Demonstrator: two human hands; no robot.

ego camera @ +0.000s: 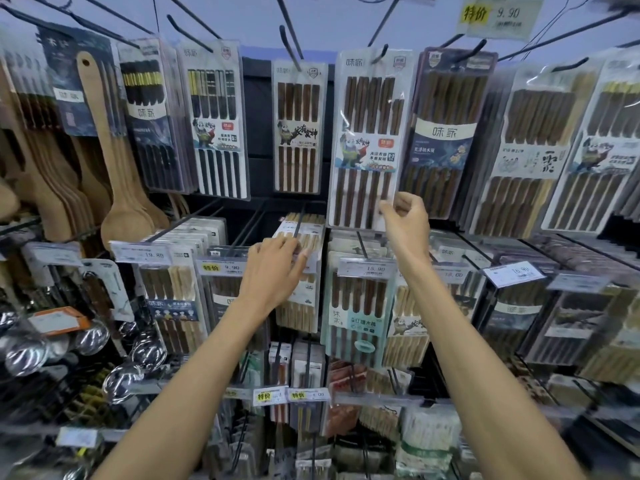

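1. Right hand point(405, 220): raised to the upper row, fingers curled, pinching the lower right corner of the pack of dark chopsticks point(367, 140)
2. Pack of dark chopsticks: hangs from a black hook point(379, 53) in the upper row, slightly tilted, between two neighbouring packs
3. Left hand point(277, 268): reaches to the middle row, fingers nearly straight, resting on the top of the pack of pale chopsticks point(300, 315); no grasp is visible
4. Price tag point(367, 270): reads 15.90, just right of the left hand
5. Wooden spoons point(117, 188): hang at far left
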